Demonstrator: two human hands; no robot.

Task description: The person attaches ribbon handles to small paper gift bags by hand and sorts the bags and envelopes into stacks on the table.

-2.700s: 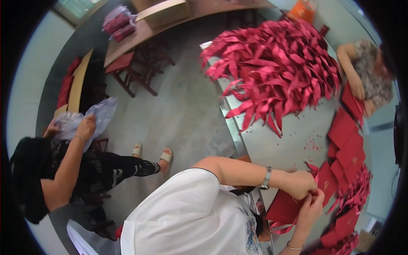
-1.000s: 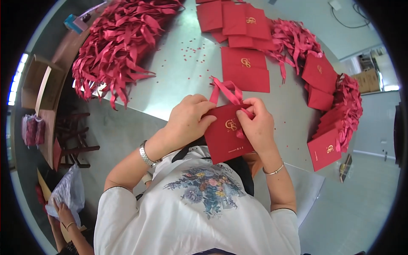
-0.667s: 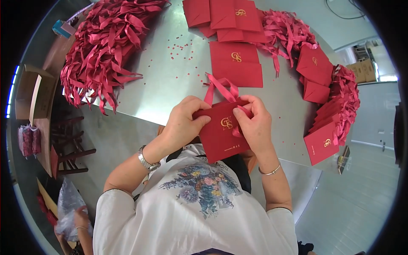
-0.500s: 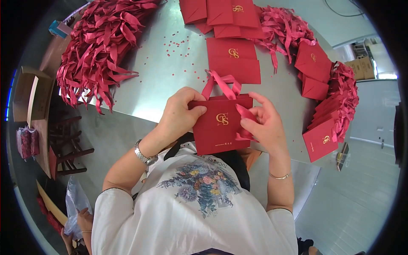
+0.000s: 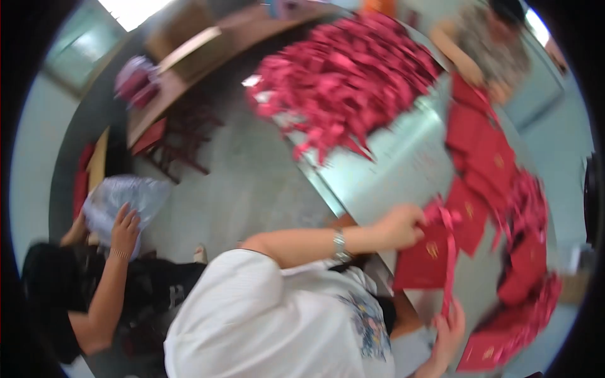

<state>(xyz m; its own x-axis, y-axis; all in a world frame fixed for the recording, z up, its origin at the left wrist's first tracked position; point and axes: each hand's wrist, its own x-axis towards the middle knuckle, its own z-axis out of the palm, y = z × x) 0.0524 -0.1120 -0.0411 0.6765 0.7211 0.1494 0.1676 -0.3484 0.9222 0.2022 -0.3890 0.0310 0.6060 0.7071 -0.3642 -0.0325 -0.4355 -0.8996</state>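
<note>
A red gift paper bag [image 5: 417, 263] with a gold emblem lies before me at the table's near edge. My left hand [image 5: 400, 227], above a silver watch, is closed at the bag's upper left corner, by its pink-red ribbon handle. From the bag's top a long ribbon [image 5: 450, 264] runs down across its front. My right hand [image 5: 449, 324] is closed on the ribbon's lower end, below the bag. Motion blur hides the exact grip of the fingers. Just beyond lies another red bag [image 5: 467, 211], flat on the table.
A big heap of red ribbons [image 5: 353, 79] covers the table's far left. More red bags [image 5: 482, 142] lie beyond mine, with ribboned bags [image 5: 485, 346] at right. A co-worker [image 5: 491, 53] handles bags across the table. Another person [image 5: 101, 296] at left holds a clear plastic bag [image 5: 129, 198].
My view has swung left, bringing two other people into fuller sight. My right hand has drawn the ribbon out and down from the bag. My left hand stays at its upper left.
</note>
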